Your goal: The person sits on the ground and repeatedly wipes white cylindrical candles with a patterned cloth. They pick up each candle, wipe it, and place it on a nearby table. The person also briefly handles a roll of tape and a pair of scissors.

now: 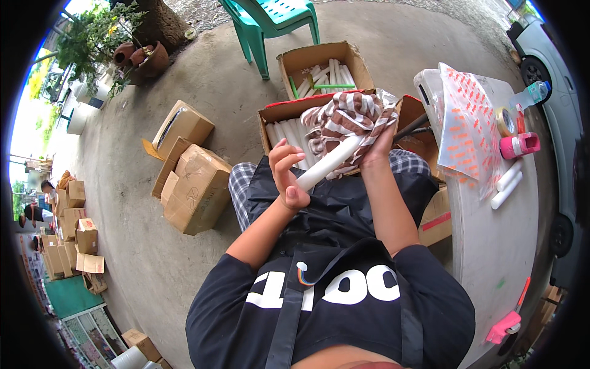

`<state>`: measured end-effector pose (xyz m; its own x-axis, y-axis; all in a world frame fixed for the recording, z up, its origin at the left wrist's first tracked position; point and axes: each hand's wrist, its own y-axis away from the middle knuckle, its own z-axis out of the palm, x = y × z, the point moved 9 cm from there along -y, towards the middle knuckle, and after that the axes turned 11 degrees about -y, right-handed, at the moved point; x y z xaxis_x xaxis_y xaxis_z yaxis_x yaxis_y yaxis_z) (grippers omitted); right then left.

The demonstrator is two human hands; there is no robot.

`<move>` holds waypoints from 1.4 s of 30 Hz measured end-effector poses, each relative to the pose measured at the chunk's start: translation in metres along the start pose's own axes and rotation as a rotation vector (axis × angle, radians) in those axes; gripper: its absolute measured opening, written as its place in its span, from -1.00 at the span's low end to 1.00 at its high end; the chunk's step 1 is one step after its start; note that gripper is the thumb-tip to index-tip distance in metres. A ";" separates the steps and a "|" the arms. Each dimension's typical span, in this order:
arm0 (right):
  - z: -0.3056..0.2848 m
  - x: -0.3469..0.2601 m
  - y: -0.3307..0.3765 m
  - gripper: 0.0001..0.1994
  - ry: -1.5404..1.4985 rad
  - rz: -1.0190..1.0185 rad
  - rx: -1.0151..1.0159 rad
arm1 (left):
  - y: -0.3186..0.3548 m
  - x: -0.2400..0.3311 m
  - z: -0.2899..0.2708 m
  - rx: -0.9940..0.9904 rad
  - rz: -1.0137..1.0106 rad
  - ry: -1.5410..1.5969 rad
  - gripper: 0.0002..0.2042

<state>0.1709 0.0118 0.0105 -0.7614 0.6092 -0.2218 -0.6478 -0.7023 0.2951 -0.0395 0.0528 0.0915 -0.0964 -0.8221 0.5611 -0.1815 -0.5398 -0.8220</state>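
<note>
The left hand point(287, 175) curls loosely at the lower end of a white candle point(332, 162) slanting above the lap point(338, 206), its firmness unclear, while the right hand point(377, 150) clamps a striped cloth point(350, 115) against the upper end.

- Green plastic chair point(289, 13) at the far side
- Brown clay pot point(153, 65), far left, beside a tree trunk point(161, 26)
- Grey parked vehicle point(560, 141) along the right
- Stacked cardboard boxes point(75, 194) on the left
</note>
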 end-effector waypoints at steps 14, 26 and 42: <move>-0.001 0.024 0.013 -0.50 -0.227 0.241 -0.190 | 0.006 0.012 0.034 -0.097 0.110 0.088 -0.54; -0.023 0.064 0.042 -0.51 0.540 0.116 -0.123 | -0.011 -0.027 0.060 -0.380 -0.288 0.000 -0.51; -0.077 0.030 0.053 -0.31 1.323 0.449 -0.166 | -0.001 -0.143 0.054 -0.824 -1.078 0.225 -0.83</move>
<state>0.1119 -0.0353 -0.0517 -0.2999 -0.4025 -0.8649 -0.2713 -0.8332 0.4819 0.0273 0.1611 0.0069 0.3202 0.0208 0.9471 -0.7820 -0.5585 0.2766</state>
